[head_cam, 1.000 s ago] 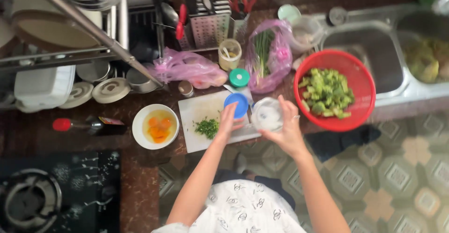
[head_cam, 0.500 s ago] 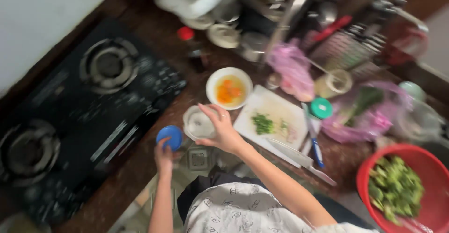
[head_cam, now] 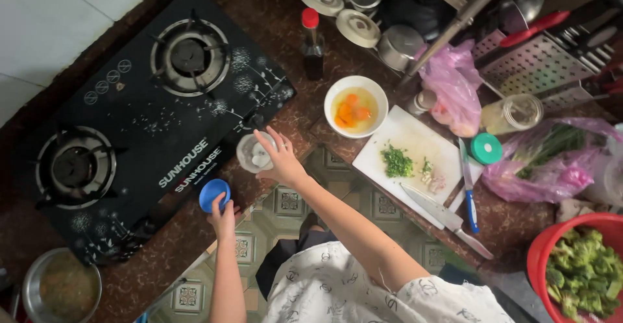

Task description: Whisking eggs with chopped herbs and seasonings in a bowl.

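My right hand (head_cam: 280,157) grips a small clear jar (head_cam: 254,154) with white powder inside, held over the counter edge beside the black two-burner gas stove (head_cam: 149,109). My left hand (head_cam: 224,214) holds the jar's blue lid (head_cam: 214,194) just below, near the stove's front edge. A white bowl with raw eggs (head_cam: 355,107) sits to the right of the jar. A white cutting board (head_cam: 415,161) carries chopped green herbs (head_cam: 396,162) and minced bits.
A large knife (head_cam: 444,218) and a blue-handled knife (head_cam: 468,196) lie at the board's edge. Behind are a dark sauce bottle (head_cam: 313,44), pink plastic bags (head_cam: 454,89), a glass jar (head_cam: 513,112), a teal lid (head_cam: 487,148). A red bowl of broccoli (head_cam: 581,271) sits right; a metal pot (head_cam: 61,287) bottom left.
The view swung left from the cutting board and sink to the stove. Both hands carried the jar and blue lid left past the egg bowl to the stove's edge.
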